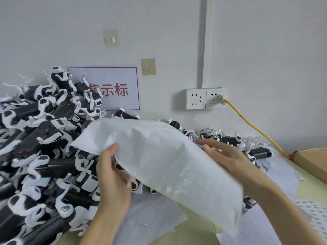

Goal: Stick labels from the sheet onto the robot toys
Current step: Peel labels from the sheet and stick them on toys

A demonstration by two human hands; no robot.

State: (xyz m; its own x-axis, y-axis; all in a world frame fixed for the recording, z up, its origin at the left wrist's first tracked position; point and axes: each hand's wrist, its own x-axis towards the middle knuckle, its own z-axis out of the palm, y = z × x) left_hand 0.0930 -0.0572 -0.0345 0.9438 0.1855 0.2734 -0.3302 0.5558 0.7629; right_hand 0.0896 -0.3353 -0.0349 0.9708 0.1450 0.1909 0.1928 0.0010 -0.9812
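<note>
While both hands are lifted over the table, these lines take the large white sheet as landmark.

White sheet (159, 156): a big translucent sheet held up, its long axis running from upper left to lower right; whether it carries labels I cannot tell.
Left hand (113, 175): at the sheet's near left edge, thumb over that edge and fingers curled beneath, gripping it.
Right hand (223, 154): at the sheet's far right edge, fingers fairly straight and blurred; it seems to touch or hold the edge, but I cannot tell for sure.
Robot toys (44, 147): black-and-white, heaped left of the sheet and partly under it; a thinner row shows beyond its far edge toward the right.
Label sheet (311, 216): a sheet dotted with small marks, lying flat beyond the white sheet's lower right corner, probably the labels.
Deciding relation: the dotted sheet lies on the right hand's side, the big heap on the left hand's.
Cardboard box (313, 161): right of the sheet.
Yellow cable (251, 126): above the sheet's right end, running from the wall socket (205, 99).
</note>
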